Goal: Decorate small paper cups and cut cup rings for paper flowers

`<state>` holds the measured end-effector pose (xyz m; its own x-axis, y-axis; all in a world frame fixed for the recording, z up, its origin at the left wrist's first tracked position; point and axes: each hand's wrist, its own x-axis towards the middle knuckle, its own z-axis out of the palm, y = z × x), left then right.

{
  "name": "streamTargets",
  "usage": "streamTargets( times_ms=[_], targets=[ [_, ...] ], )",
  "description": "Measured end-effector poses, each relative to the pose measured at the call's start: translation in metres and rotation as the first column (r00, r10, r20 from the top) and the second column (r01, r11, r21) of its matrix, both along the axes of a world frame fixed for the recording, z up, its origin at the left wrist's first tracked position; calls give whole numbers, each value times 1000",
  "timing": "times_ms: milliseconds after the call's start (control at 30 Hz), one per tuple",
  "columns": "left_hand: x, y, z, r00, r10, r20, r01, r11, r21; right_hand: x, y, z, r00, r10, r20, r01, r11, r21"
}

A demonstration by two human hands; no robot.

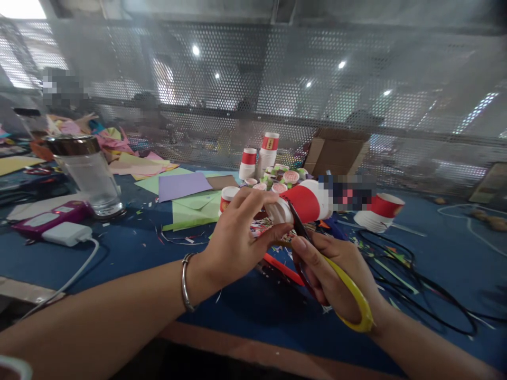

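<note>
Between the thumb and fingers of my left hand (237,237) is a white paper cup with a red band (279,211), its rim partly hidden by the fingers. My right hand (332,269) is closed on a pair of scissors with yellow handles (358,306). The dark blades lie against the cup, close to my left fingertips. Right behind, a larger red and white shape (307,202) lies tilted; I cannot tell whether it is part of the same cup. Below my hands lies a bright red strip (283,268).
Paper scraps and black cables (431,295) lie on the blue table (146,285). Coloured paper sheets (184,186), stacked paper cups (269,153) and a tilted cup (382,212) stand around. Left are a glass bottle (89,177) and a purple power strip (55,219). A perforated screen (222,79) rises behind.
</note>
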<state>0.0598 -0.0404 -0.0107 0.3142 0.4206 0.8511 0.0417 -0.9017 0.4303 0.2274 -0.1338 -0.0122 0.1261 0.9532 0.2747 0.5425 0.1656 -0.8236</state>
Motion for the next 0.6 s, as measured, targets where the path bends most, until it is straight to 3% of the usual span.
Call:
streamTargets(
  times_ms=[133,367,500,600],
  targets=[
    [1,2,-2,999,-36,24,38,996,-76,2,1,0,1000,6,11,-6,1000,1],
    [4,4,-3,961,-243,133,267,942,-205,-2,-4,10,999,54,1,-54,999,5],
    [2,4,-2,964,-232,126,256,939,-229,-9,-10,17,998,10,-57,-12,999,-41],
    [1,3,-2,982,-163,99,180,964,-194,-12,-13,19,994,-16,-106,9,998,-66]
  ],
)
